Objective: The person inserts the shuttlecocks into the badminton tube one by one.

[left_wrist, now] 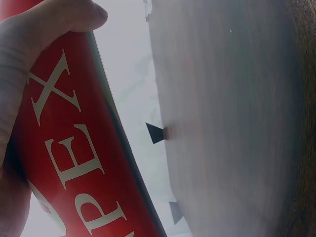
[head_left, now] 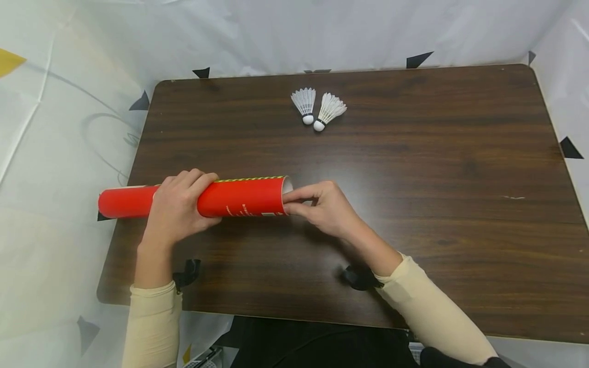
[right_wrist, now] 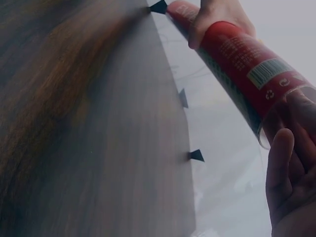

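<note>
My left hand [head_left: 179, 207] grips a long red shuttlecock tube [head_left: 246, 198] round its middle, holding it sideways above the table. Large pale letters show on the tube [left_wrist: 79, 148] in the left wrist view. At the tube's open right end, fingers of my right hand [head_left: 331, 209] reach inside the rim. The right wrist view has the same hand [right_wrist: 289, 192] at the mouth of the tube [right_wrist: 242, 59], beside a printed barcode. Those fingertips are hidden, so whether they pinch anything inside cannot be seen.
Two white shuttlecocks, one on the left [head_left: 304, 104] and one on the right [head_left: 329, 110], lie side by side near the back edge of the dark wooden table [head_left: 437, 179]. White sheeting [head_left: 276, 36] hangs behind the table and at both sides.
</note>
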Tool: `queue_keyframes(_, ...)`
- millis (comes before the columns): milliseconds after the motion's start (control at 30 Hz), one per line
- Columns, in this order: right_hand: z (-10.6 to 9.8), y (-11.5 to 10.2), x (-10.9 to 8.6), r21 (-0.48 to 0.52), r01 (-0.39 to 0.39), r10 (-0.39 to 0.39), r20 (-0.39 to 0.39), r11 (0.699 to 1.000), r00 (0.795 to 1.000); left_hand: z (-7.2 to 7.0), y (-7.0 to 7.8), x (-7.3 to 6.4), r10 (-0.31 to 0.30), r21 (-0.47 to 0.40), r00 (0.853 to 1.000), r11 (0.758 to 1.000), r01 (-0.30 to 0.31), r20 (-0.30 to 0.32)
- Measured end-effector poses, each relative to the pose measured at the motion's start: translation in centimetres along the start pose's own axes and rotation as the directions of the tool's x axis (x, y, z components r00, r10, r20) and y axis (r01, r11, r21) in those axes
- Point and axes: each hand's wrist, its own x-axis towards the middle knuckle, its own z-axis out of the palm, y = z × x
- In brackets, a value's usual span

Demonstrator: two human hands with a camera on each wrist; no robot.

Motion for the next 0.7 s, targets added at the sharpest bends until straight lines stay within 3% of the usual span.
queue_keyframes(200, -0.9, -0.1, -0.2, -0.002, -0.031, 0.031, -0.001, 1.0, 1.0, 0.1, -0.2, -0.1, -0.008, -0.006, 1.0, 1.0, 0.008, -0.003)
queue_keyframes(433, -2.7, 0.5, 0.3, -0.018, 0.003, -0.003, -0.021, 1.0, 1.0, 0.0, -0.3, -0.2, -0.014, -0.013, 1.0, 1.0, 0.014, -0.01)
queue_keyframes(700, -6.3, 2.1, 2.5, -0.162, -0.068, 0.05, -0.111, 0.984, 0.993, -0.1, -0.3, -0.3, -0.017, -0.015, 1.0, 1.0, 0.017, -0.013)
